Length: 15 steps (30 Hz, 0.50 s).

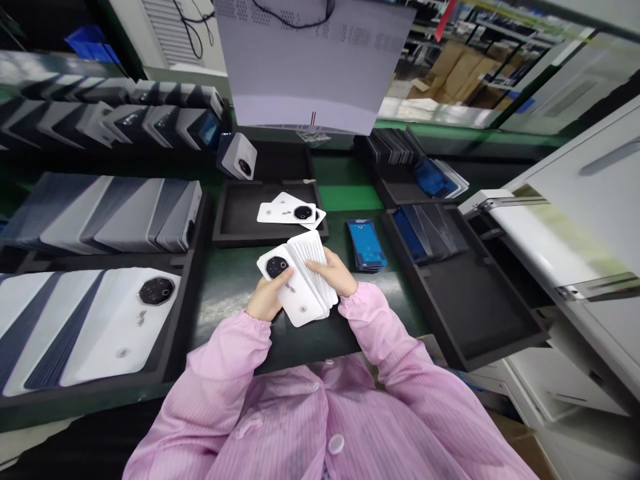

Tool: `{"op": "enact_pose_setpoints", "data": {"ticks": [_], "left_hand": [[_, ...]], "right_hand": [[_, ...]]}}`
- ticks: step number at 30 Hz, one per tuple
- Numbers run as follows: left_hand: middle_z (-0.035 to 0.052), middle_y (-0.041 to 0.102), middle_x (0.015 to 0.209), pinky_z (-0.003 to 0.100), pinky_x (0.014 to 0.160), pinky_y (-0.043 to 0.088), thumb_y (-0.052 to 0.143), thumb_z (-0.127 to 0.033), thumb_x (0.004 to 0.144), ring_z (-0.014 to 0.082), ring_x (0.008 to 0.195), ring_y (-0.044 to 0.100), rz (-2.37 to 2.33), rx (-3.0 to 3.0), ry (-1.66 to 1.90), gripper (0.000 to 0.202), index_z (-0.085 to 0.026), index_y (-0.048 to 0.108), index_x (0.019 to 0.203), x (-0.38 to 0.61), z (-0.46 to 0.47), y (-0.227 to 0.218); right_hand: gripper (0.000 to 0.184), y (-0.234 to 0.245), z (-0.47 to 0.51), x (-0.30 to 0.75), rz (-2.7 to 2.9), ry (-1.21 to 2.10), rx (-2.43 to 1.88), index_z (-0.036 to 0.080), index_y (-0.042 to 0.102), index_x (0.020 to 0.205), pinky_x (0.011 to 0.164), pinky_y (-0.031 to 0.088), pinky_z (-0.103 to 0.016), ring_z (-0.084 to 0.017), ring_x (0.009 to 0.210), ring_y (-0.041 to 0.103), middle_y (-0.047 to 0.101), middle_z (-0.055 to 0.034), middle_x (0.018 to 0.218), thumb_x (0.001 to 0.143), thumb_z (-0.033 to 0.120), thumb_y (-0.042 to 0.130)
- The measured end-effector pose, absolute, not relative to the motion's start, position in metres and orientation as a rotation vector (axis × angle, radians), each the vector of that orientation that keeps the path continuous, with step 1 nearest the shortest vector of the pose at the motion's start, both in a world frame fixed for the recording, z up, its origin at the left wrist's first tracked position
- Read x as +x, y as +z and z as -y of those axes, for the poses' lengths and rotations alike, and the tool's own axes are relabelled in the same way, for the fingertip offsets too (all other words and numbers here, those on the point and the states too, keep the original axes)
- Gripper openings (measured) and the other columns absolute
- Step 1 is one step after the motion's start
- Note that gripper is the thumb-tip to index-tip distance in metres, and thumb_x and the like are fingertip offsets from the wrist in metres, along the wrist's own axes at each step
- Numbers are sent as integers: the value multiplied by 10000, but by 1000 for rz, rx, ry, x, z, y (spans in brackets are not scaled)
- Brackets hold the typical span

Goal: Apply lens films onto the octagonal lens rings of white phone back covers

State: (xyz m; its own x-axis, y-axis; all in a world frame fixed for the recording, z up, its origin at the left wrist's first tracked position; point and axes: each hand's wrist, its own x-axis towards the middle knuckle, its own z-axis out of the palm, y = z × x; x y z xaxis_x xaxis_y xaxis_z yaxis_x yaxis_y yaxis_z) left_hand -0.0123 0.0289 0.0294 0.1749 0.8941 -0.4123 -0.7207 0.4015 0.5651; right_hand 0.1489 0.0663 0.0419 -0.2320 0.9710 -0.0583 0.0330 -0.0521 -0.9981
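Observation:
Over the dark green bench, both hands grip a fanned stack of white phone back covers (pixel 306 297). The front one has a round black camera area at its upper left and faces me. My left hand (pixel 267 297) is closed on the left edge, thumb lying beside the camera area. On the right side, my right hand (pixel 337 272) is closed round the spread edges, thumb on top and the other fingers hidden behind. Just beyond the stack, two more white back covers (pixel 285 212) lie crossed in a black tray (pixel 235 217). To the right is a stack of blue rectangular panels (pixel 367 243).
Black trays at left hold rows of white and dark phone covers (pixel 120 213). At right, a black tray (pixel 493 307) carries clear and blue sheets (pixel 430 230). A grey panel (pixel 315 67) hangs at the back. White equipment (pixel 565 220) stands far right.

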Motion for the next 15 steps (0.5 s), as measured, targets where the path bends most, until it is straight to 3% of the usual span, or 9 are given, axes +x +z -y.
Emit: {"op": "enact_pose_setpoints", "data": {"ticks": [8, 15], "left_hand": [[129, 715, 1075, 426, 1087, 393, 566, -209, 876, 273, 1168, 586, -763, 86, 904, 265, -93, 637, 1103, -16, -33, 25], [115, 723, 1049, 458, 1123, 331, 659, -164, 801, 289, 1224, 538, -668, 147, 945, 260, -107, 646, 1054, -10, -25, 20]], "right_hand": [[418, 35, -68, 167, 1223, 1543, -1130, 184, 609, 1037, 924, 483, -374, -225, 1007, 627, 685, -44, 1055, 694, 376, 749], [425, 55, -56, 170, 1509, 1313, -1094, 190, 557, 1169, 1012, 418, -389, -242, 1135, 559, 621, -67, 1165, 842, 461, 582]]}}
